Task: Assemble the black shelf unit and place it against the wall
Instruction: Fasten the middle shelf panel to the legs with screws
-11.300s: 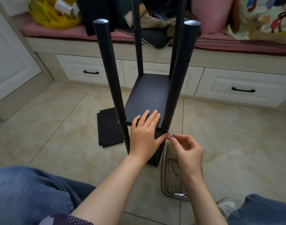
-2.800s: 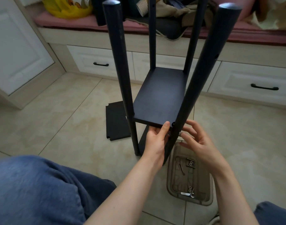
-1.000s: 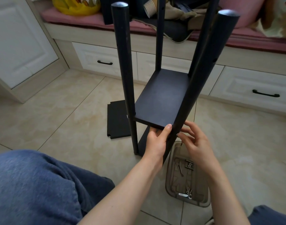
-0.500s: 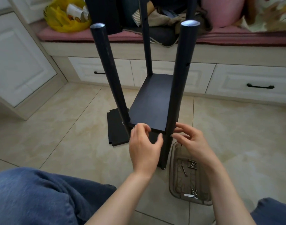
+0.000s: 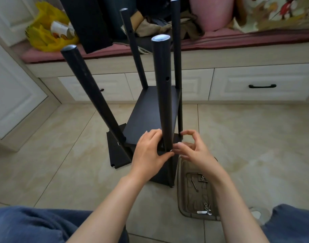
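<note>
Both hands are coming in closer to the front pole (image 5: 165, 106) than they were a moment ago. The left hand (image 5: 149, 152), which was curling in the air over the edge, is now gripping the corner of the shelf board (image 5: 150, 114), with its fingers lying on top and its thumb reaching under to the pole. The right hand (image 5: 194, 152) is sliding in from the other side. Its fingers are bending and its fingertips (image 5: 177, 146) are touching the pole just below the board. I cannot tell if it is pinching anything small.

The black shelf unit (image 5: 141, 95) is standing upright on the tiled floor (image 5: 255, 137), in front of the white drawers (image 5: 262, 81), with four poles sticking up. It is looking more side-on now, so the front pole is showing nearer the middle. A spare board (image 5: 115, 155) is lying flat behind it. The tray (image 5: 181, 190) of screws (image 5: 195, 185) is sitting just beside the unit, under the right wrist.
</note>
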The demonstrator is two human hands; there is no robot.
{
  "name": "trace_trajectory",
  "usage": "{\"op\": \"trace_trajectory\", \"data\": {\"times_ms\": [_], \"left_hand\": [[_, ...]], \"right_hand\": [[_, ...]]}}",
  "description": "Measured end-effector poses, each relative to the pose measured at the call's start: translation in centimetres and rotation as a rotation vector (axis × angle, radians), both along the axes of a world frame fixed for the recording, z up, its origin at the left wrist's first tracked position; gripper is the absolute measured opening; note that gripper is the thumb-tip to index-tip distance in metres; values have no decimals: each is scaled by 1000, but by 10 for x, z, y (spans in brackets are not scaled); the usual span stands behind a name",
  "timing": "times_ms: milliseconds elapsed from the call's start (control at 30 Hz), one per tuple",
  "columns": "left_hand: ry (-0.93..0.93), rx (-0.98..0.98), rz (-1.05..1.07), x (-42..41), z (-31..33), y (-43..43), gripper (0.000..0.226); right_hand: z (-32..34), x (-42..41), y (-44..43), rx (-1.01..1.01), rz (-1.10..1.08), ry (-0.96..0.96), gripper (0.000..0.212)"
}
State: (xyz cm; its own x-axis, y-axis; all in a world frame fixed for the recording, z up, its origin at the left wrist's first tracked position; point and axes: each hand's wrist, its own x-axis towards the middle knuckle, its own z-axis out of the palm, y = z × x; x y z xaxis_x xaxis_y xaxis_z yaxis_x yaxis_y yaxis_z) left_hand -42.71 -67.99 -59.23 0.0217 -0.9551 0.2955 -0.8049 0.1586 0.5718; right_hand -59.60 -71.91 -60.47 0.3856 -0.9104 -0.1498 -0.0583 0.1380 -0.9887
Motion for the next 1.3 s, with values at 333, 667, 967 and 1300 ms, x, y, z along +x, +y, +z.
{"op": "trace_trajectory", "data": {"times_ms": [333, 667, 967, 1300], "left_hand": [[-33, -52, 6, 0, -10, 0, 53], [-232, -106, 58, -4, -22, 4, 55], [-128, -216, 41, -1, -32, 3, 45], [-156, -289, 40, -2, -39, 0, 42]], "right_hand": [[7, 30, -15, 25, -33, 186, 34], [-3, 16, -19, 48, -29, 134, 22], [-99, -31, -13, 563, -293, 138, 23], [-235, -32, 4, 626, -339, 505, 28]]}}
